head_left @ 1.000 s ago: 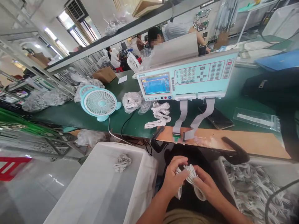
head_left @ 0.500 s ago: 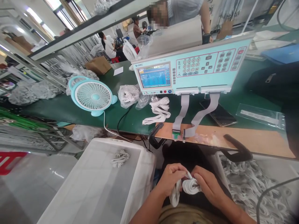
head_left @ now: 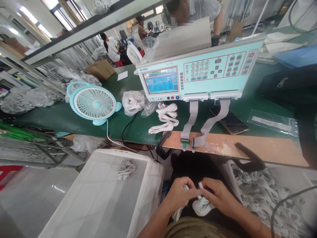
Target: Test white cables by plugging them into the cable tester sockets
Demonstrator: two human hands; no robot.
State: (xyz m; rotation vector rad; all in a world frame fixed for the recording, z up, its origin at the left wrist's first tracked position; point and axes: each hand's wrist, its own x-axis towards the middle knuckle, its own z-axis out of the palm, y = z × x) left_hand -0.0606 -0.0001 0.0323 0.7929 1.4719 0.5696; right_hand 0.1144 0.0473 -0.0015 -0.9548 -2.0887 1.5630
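Both hands have dropped lower — left hand (head_left: 178, 195) and right hand (head_left: 218, 195) pinching the white cable coil (head_left: 201, 206), plug end now exposed.

The white cable bundle (head_left: 201, 205) has been lowered towards the lap and gathered tighter between the left hand (head_left: 178, 195) and right hand (head_left: 218, 195); one plug end is now pinched upright.

Both forearms angle inward, left hand (head_left: 178, 195) and right hand (head_left: 218, 195) meeting, fingers curled closed.
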